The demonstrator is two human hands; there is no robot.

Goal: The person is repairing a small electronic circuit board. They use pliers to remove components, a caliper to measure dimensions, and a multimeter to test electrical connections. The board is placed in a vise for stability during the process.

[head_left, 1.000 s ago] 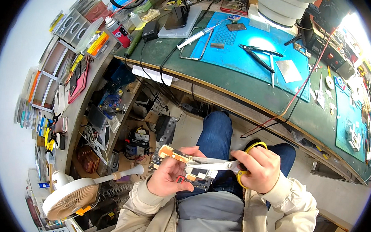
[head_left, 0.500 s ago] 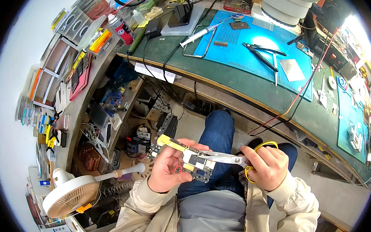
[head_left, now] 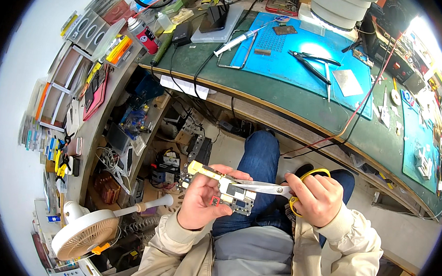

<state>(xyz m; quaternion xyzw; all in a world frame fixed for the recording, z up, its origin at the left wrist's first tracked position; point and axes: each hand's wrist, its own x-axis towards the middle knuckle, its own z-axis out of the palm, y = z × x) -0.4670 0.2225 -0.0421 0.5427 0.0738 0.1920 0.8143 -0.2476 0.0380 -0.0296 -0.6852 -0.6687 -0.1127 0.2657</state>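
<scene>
Circuit board (head_left: 239, 204) left of the scissors (head_left: 278, 189), workbench (head_left: 224, 78) before both, nippers (head_left: 312, 70) on its mat (head_left: 264, 73), fan (head_left: 86, 233) farther left

My left hand (head_left: 198, 203) covers part of the dark board (head_left: 241, 206); my right hand (head_left: 319, 199) hides some of the yellow-handled scissors (head_left: 278, 190).

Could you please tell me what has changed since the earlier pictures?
The scissors, spread a second ago, are nearly closed; the dangling leads' ends swung left. Nothing was released: the right hand keeps the scissors, the left hand the circuit-board part.
</scene>
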